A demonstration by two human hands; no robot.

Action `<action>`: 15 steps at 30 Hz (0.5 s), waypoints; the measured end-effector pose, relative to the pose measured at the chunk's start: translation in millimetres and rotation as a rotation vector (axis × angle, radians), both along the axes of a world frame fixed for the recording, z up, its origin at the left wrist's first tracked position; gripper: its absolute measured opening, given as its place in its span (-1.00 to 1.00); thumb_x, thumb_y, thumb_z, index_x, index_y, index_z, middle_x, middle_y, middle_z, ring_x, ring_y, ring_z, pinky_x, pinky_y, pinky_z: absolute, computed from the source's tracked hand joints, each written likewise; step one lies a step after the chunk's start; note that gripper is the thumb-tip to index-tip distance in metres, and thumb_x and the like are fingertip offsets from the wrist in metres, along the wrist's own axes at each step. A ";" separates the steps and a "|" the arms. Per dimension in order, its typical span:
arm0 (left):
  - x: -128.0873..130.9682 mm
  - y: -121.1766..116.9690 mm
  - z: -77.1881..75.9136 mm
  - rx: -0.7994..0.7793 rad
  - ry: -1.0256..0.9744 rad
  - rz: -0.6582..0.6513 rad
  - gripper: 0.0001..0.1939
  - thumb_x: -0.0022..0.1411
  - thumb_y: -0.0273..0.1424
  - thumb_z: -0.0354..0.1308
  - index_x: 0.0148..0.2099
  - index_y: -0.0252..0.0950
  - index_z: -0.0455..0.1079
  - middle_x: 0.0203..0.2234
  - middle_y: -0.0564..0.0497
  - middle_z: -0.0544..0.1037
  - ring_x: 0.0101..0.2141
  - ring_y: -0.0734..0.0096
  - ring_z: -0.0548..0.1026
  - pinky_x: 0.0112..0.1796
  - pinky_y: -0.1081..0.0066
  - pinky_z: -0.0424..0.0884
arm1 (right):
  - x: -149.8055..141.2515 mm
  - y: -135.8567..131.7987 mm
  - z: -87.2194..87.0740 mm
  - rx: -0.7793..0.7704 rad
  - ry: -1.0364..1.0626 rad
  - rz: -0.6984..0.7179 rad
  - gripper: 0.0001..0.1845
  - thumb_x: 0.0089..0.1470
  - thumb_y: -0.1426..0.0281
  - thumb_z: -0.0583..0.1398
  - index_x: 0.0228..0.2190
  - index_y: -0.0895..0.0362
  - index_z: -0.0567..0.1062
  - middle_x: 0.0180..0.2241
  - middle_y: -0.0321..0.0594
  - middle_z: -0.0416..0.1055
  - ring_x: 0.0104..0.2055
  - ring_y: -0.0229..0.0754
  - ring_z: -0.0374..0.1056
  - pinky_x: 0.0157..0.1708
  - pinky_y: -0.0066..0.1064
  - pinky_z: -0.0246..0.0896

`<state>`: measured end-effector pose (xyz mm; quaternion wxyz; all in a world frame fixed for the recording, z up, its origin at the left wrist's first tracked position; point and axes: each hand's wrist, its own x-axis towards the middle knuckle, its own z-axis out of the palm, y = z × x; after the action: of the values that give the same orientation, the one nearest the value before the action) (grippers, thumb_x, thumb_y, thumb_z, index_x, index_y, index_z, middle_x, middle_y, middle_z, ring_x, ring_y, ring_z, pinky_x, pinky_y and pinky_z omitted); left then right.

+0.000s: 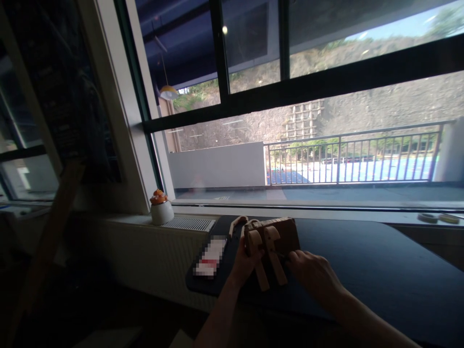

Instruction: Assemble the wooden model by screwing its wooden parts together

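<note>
From my head view, I have my two hands apart, one on each side of a brown bag (pixel 292 237) at the near edge of a dark surface (pixel 362 258), left of the surface's middle. My left hand (pixel 248 261) is clamped on the bag's left side, its thumb lying across the front by the left strap (pixel 261 276). My right hand (pixel 308 266) is at the bag's lower right, fingers bunched close to the right strap (pixel 277 268); it is too dark there for me to tell whether they pinch anything. Both tan straps curl over at the top and hang down the bag's front, side by side with a gap between them, their ends reaching below the bag. Just beyond my left hand, a curved tan piece (pixel 237 226) lies near the bag's far left corner. Left of the bag, a phone (pixel 210 257) lies on the surface with its screen lit and blurred out. Farther off to the left, a pale pot (pixel 162 212) with an orange top stands by the radiator grille (pixel 190 224) under the window. On the far right, two rolls (pixel 427 218) lie on the sill (pixel 384 215), and a railing (pixel 339 159) runs outside beyond the glass.
</note>
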<state>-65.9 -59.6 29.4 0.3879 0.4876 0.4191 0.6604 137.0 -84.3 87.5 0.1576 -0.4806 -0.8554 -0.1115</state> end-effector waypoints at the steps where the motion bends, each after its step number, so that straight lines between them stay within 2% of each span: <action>1: 0.0 -0.4 0.5 0.001 0.012 -0.002 -0.35 -0.14 -0.33 0.41 0.03 -0.25 0.28 -0.31 -0.01 0.53 -0.30 0.30 0.49 -0.28 0.38 0.42 | 0.4 3.2 -2.3 -0.019 0.012 -0.023 -0.73 0.20 0.48 0.04 -0.47 0.12 0.46 -0.45 -0.17 0.52 -0.38 -0.13 0.46 -0.53 -0.42 0.03; 4: -0.5 0.1 -0.6 0.018 0.053 -0.017 -0.40 -0.06 -0.32 0.37 0.03 -0.24 0.26 -0.30 -0.01 0.53 -0.28 0.29 0.49 -0.27 0.37 0.42 | 0.8 11.4 -3.6 -0.062 0.041 -0.066 -0.58 0.27 0.32 -0.05 -0.55 0.10 0.43 -0.55 -0.21 0.50 -0.48 -0.16 0.46 -0.60 -0.44 -0.05; 6: -1.1 1.2 -2.3 0.026 0.060 -0.019 -0.39 -0.05 -0.33 0.36 0.05 -0.23 0.25 -0.29 -0.02 0.52 -0.27 0.28 0.48 -0.27 0.36 0.42 | -0.8 12.0 1.1 -0.071 0.051 -0.060 -0.69 0.23 0.32 0.01 -0.48 0.10 0.43 -0.52 -0.22 0.50 -0.47 -0.15 0.47 -0.61 -0.44 -0.06; 8: -1.2 1.9 -3.3 0.039 0.058 -0.020 -0.38 -0.06 -0.33 0.37 0.06 -0.22 0.24 -0.27 -0.02 0.53 -0.26 0.27 0.49 -0.25 0.36 0.42 | -4.4 7.5 7.7 -0.072 0.053 -0.038 -0.90 0.13 0.41 0.11 -0.33 0.12 0.42 -0.43 -0.21 0.51 -0.43 -0.14 0.48 -0.60 -0.45 -0.03; 10: -0.6 1.5 -2.7 0.039 0.047 -0.014 -0.39 -0.07 -0.31 0.37 0.04 -0.22 0.26 -0.27 -0.02 0.53 -0.26 0.27 0.49 -0.25 0.36 0.42 | -9.5 0.1 12.7 -0.068 0.052 -0.014 -0.82 0.07 0.56 0.11 -0.26 0.14 0.40 -0.32 -0.17 0.50 -0.37 -0.14 0.47 -0.55 -0.44 0.03; 12: 0.6 -0.1 -0.6 0.017 0.026 -0.001 -0.36 -0.11 -0.29 0.40 0.03 -0.22 0.29 -0.30 -0.01 0.54 -0.27 0.27 0.50 -0.26 0.36 0.42 | -14.2 -5.9 13.3 -0.068 0.058 0.000 -0.74 0.05 0.68 0.05 -0.31 0.14 0.41 -0.27 -0.13 0.48 -0.31 -0.15 0.46 -0.47 -0.43 0.09; 15: 2.6 -3.6 3.9 -0.008 -0.001 0.005 -0.33 -0.17 -0.28 0.43 0.02 -0.23 0.31 -0.32 -0.02 0.56 -0.28 0.25 0.51 -0.26 0.36 0.43 | -15.8 -4.1 5.3 -0.105 0.106 -0.017 -0.75 0.09 0.67 0.01 -0.38 0.16 0.41 -0.34 -0.09 0.48 -0.31 -0.11 0.45 -0.42 -0.40 0.14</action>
<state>-63.3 -63.2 33.3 0.3884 0.4847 0.4227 0.6599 121.2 -88.3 92.8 0.1764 -0.5006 -0.8464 -0.0422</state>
